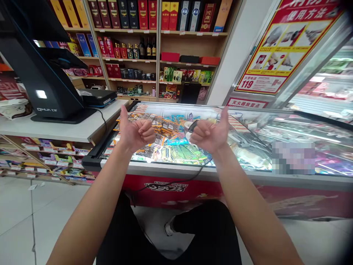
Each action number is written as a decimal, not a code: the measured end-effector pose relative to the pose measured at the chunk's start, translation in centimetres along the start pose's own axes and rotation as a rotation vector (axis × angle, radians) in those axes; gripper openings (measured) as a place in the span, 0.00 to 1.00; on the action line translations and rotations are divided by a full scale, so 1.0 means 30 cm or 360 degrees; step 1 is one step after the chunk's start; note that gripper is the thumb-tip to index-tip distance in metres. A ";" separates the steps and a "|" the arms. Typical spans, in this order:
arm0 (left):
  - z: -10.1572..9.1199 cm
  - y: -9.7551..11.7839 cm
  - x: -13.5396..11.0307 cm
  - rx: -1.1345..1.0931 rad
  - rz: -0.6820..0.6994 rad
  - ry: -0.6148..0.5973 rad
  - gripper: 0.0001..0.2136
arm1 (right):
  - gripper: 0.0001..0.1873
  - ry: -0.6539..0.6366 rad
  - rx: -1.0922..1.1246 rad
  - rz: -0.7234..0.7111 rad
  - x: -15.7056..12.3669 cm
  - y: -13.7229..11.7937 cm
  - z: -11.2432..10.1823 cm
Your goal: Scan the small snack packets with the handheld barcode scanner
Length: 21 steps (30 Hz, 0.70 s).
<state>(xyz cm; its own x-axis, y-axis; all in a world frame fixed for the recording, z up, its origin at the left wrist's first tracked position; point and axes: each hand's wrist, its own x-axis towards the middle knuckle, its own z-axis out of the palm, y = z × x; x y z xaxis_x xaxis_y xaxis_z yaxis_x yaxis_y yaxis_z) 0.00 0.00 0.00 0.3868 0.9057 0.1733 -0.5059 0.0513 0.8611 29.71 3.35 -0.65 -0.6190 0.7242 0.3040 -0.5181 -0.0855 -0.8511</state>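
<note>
My left hand [138,131] is raised in a fist with its thumb pointing up, and nothing shows in it. Level with it, my right hand [211,132] makes the same thumbs-up fist. Both hang in front of and above the glass-topped chest freezer [176,170]. Between and behind them lie orange-and-brown packets [165,125], blue packets [176,141] and green packets [184,152] inside the freezer. A small dark shape [193,126] shows just beside my right fingers; whether it touches them I cannot tell. A thin black cable [197,173] hangs across the freezer's front.
To the left, a counter [68,127] bears a black checkout terminal [52,84], with snack shelves [55,158] beneath. Shelves of boxed bottles [124,14] stand behind the freezer. A red-and-yellow notice [289,44] is at the right. My black-clad knees [209,228] are close to the freezer front.
</note>
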 end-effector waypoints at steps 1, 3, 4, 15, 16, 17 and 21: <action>0.006 0.020 -0.007 -0.0057 -0.0046 -0.0007 0.40 | 0.42 -0.0082 0.0106 0.0025 -0.004 -0.025 0.008; 0.000 0.029 -0.001 -0.0148 -0.0135 -0.0004 0.40 | 0.43 -0.0175 0.0262 0.0086 0.001 -0.039 0.009; -0.011 0.019 0.009 -0.0185 -0.0190 -0.0005 0.40 | 0.43 -0.0178 0.0304 0.0123 0.008 -0.029 0.004; -0.069 -0.104 0.075 -0.0283 -0.0341 -0.0025 0.40 | 0.45 0.0327 -0.0177 0.0169 0.009 0.061 -0.060; -0.056 -0.109 0.079 -0.0224 -0.0320 -0.0033 0.39 | 0.44 0.0404 -0.0342 0.0162 0.004 0.049 -0.071; -0.042 -0.119 0.084 -0.0131 -0.0312 -0.0029 0.39 | 0.43 0.0510 -0.0566 0.0145 -0.002 0.040 -0.088; 0.029 -0.223 0.098 0.0556 -0.0326 0.0184 0.27 | 0.30 0.1144 -0.1997 -0.0112 -0.042 0.057 -0.220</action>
<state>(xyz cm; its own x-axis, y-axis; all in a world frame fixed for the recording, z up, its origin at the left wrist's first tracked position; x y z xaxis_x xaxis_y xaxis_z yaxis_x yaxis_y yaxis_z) 5.18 1.96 -4.83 0.3531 0.9339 -0.0563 -0.1281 0.1079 0.9859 33.49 6.79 -5.31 0.0055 0.9144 0.4048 0.5483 0.3358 -0.7659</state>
